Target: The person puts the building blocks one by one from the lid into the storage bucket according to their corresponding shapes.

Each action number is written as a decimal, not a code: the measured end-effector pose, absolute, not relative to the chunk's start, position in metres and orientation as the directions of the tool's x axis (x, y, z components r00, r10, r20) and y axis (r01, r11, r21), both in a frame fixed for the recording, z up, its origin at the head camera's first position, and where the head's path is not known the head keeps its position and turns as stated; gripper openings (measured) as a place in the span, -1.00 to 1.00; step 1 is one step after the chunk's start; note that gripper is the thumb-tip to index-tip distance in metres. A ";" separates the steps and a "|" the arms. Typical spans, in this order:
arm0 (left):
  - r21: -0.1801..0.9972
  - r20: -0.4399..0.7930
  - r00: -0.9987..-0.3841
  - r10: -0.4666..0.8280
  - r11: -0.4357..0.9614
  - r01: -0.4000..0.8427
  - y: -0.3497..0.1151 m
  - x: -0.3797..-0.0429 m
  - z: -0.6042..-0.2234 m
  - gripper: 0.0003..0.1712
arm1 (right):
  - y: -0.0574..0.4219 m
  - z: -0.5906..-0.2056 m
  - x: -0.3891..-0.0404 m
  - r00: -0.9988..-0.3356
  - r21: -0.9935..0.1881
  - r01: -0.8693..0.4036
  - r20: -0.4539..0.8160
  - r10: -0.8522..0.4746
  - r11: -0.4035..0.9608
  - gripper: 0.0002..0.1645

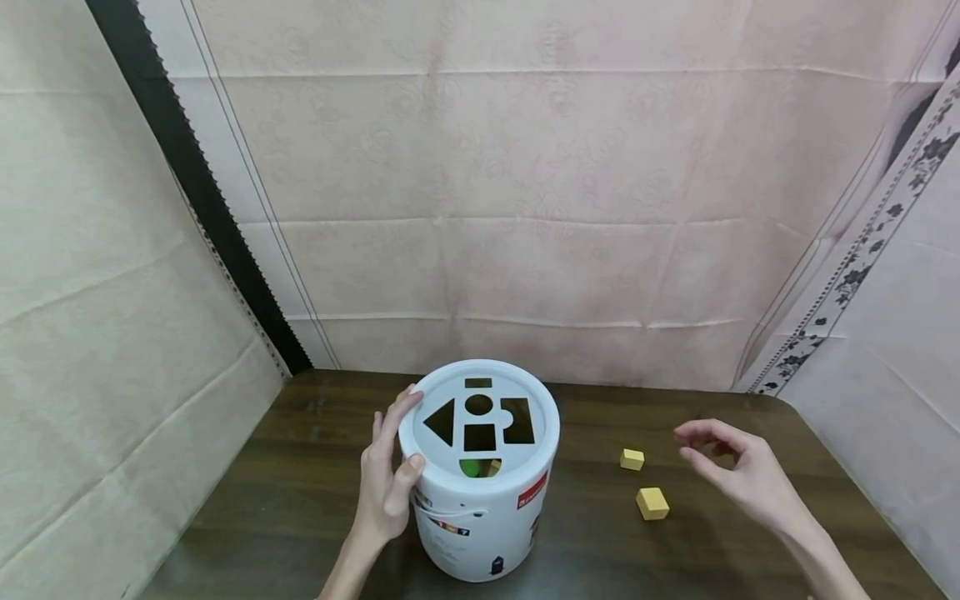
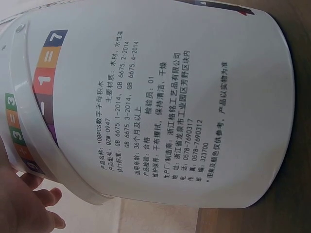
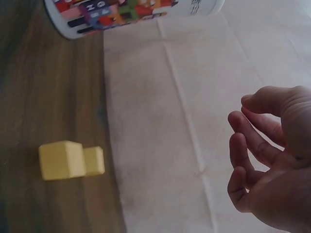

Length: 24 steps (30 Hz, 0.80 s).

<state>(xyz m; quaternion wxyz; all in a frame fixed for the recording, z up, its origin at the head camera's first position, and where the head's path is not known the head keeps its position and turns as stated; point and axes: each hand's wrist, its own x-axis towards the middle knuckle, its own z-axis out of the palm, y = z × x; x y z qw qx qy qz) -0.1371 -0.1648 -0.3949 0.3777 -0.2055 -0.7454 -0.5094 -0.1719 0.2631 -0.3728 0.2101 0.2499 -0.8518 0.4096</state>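
A white bucket (image 1: 450, 542) stands upright on the dark wooden table, covered by a lid (image 1: 480, 492) with several cut-out shapes. My left hand (image 1: 386, 492) holds the bucket's upper left side, thumb and fingers spread round the lid's rim. Printed text fills the bucket wall (image 2: 194, 121) in the left wrist view. To the right, my right hand (image 1: 738, 475) hovers above the table with loosely bent fingers and nothing between them. Two yellow cubes lie between the bucket and this hand: a nearer cube (image 1: 652, 504) and a farther, smaller-looking cube (image 1: 632, 459).
Through the lid's front opening, a green piece (image 1: 469, 467) and a bit of yellow show inside the bucket. A thin white handle hangs on its front. Pale creased cloth (image 1: 487, 208) rises behind the wooden table (image 1: 300, 500) and along both sides.
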 end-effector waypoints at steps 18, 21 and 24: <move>0.606 0.771 -0.632 -0.080 0.396 0.690 -0.165 -0.137 -0.394 -0.26 | 0.286 -0.440 -0.173 -0.826 -0.680 -0.563 0.468 -0.314 0.470 -0.56; 0.610 0.767 -0.637 -0.078 0.398 0.685 -0.165 -0.137 -0.395 -0.27 | 0.289 -0.450 -0.174 -0.845 -0.707 -0.535 0.433 -0.314 0.464 -0.58; 0.608 0.768 -0.636 -0.075 0.398 0.687 -0.166 -0.137 -0.395 -0.27 | 0.291 -0.459 -0.177 -0.864 -0.748 -0.498 0.382 -0.328 0.439 -0.59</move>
